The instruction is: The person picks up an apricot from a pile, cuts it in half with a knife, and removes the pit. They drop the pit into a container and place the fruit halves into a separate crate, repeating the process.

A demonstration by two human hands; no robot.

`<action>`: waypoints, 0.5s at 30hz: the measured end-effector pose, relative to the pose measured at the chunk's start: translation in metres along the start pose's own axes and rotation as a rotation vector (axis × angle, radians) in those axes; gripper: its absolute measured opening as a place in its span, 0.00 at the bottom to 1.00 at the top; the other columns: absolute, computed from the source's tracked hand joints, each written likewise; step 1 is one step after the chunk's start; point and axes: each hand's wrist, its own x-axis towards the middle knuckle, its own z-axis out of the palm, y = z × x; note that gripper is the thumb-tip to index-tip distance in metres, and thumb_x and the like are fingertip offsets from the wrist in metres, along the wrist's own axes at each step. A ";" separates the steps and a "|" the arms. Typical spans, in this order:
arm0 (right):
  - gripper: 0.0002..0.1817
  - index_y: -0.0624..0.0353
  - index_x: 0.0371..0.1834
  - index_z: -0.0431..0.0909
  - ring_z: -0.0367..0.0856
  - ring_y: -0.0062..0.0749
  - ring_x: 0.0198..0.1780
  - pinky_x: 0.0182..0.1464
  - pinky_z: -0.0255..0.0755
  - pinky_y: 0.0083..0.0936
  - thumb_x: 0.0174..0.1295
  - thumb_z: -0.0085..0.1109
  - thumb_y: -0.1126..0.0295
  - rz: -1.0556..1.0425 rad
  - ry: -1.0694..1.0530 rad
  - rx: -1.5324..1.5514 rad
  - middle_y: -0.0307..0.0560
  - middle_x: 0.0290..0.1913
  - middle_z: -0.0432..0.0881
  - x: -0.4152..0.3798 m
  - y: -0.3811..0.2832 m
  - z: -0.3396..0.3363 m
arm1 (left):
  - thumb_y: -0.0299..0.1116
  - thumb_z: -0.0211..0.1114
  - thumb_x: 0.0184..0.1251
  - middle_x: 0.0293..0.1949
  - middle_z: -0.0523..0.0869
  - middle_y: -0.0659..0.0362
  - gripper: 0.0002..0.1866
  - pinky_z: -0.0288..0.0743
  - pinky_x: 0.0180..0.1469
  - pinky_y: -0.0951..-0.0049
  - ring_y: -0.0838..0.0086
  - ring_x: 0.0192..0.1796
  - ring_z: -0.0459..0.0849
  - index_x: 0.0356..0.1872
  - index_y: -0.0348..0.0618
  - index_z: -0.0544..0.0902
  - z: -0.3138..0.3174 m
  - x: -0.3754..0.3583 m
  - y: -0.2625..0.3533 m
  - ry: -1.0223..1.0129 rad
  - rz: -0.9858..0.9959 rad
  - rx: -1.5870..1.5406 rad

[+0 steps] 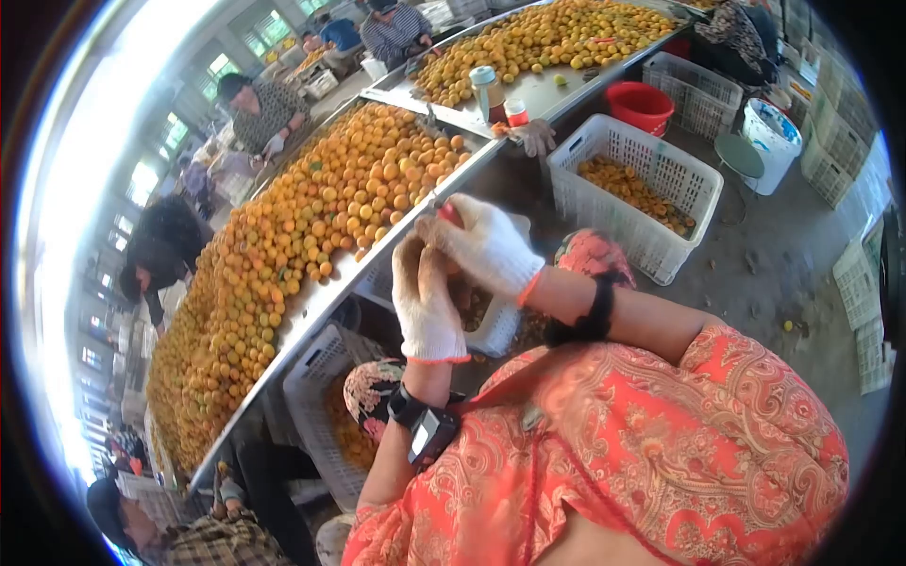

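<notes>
Both my hands wear white knit gloves with brown-stained fingers, and they meet just in front of the sorting table's metal edge. In my right hand [486, 247] a small red-handled tool [451, 215] is gripped; its working end is hidden. My left hand [427, 300] is closed, fingers bent and pressed up against the right fingers; whatever it holds is out of sight. Beyond them a long heap of orange apricot-like fruit [311, 217] covers the table. Partly hidden below my hands stands a white crate [497, 325].
A white crate [566, 165] of cut fruit stands right, near a red bucket [642, 106] and a white bucket [772, 132]. Another crate [307, 377] sits lower left. A bottle [486, 92] stands on the metal table. Several people work around the tables.
</notes>
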 end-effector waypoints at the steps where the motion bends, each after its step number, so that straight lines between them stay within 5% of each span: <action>1: 0.27 0.66 0.36 0.76 0.85 0.44 0.35 0.38 0.75 0.37 0.64 0.60 0.46 -0.008 -0.005 -0.018 0.62 0.30 0.81 0.002 0.004 0.000 | 0.37 0.54 0.78 0.36 0.82 0.63 0.16 0.72 0.29 0.83 0.84 0.29 0.77 0.59 0.41 0.74 -0.003 0.000 0.001 -0.041 -0.043 -0.035; 5: 0.21 0.64 0.36 0.77 0.84 0.44 0.33 0.37 0.74 0.37 0.68 0.57 0.53 -0.101 0.001 -0.051 0.61 0.29 0.81 -0.002 0.003 0.002 | 0.34 0.54 0.79 0.50 0.82 0.56 0.14 0.80 0.51 0.70 0.71 0.49 0.83 0.59 0.41 0.74 0.007 0.001 -0.009 0.039 -0.209 -0.414; 7: 0.18 0.64 0.36 0.78 0.83 0.42 0.31 0.36 0.73 0.36 0.69 0.56 0.56 -0.136 0.015 0.010 0.59 0.29 0.81 0.002 0.012 0.009 | 0.36 0.53 0.80 0.45 0.83 0.58 0.14 0.80 0.41 0.74 0.73 0.42 0.83 0.58 0.42 0.75 0.010 0.001 -0.017 0.137 -0.213 -0.507; 10: 0.15 0.64 0.37 0.77 0.78 0.31 0.29 0.35 0.72 0.32 0.70 0.56 0.61 -0.135 -0.021 0.032 0.53 0.26 0.79 0.000 0.009 0.010 | 0.44 0.51 0.80 0.29 0.80 0.62 0.15 0.65 0.19 0.79 0.79 0.22 0.75 0.53 0.44 0.77 0.007 -0.003 -0.008 0.139 -0.276 -0.302; 13: 0.14 0.63 0.36 0.77 0.72 0.24 0.28 0.33 0.70 0.29 0.71 0.56 0.61 -0.226 -0.015 0.051 0.48 0.24 0.76 0.003 0.018 0.011 | 0.43 0.53 0.79 0.31 0.81 0.59 0.15 0.70 0.24 0.77 0.78 0.26 0.77 0.51 0.43 0.77 0.001 -0.004 -0.005 0.142 -0.256 -0.109; 14: 0.13 0.62 0.35 0.77 0.69 0.18 0.29 0.32 0.68 0.27 0.71 0.56 0.63 -0.195 -0.016 -0.031 0.41 0.24 0.75 0.000 0.006 0.008 | 0.40 0.54 0.79 0.33 0.82 0.59 0.13 0.75 0.33 0.73 0.76 0.32 0.80 0.48 0.40 0.77 -0.002 -0.002 -0.013 0.124 -0.194 -0.122; 15: 0.12 0.61 0.34 0.77 0.68 0.15 0.30 0.31 0.66 0.23 0.70 0.58 0.63 -0.120 -0.029 0.051 0.35 0.24 0.74 0.000 0.004 0.009 | 0.50 0.51 0.80 0.23 0.77 0.63 0.18 0.62 0.14 0.78 0.81 0.14 0.69 0.47 0.45 0.78 -0.009 0.000 -0.023 0.054 -0.200 -0.053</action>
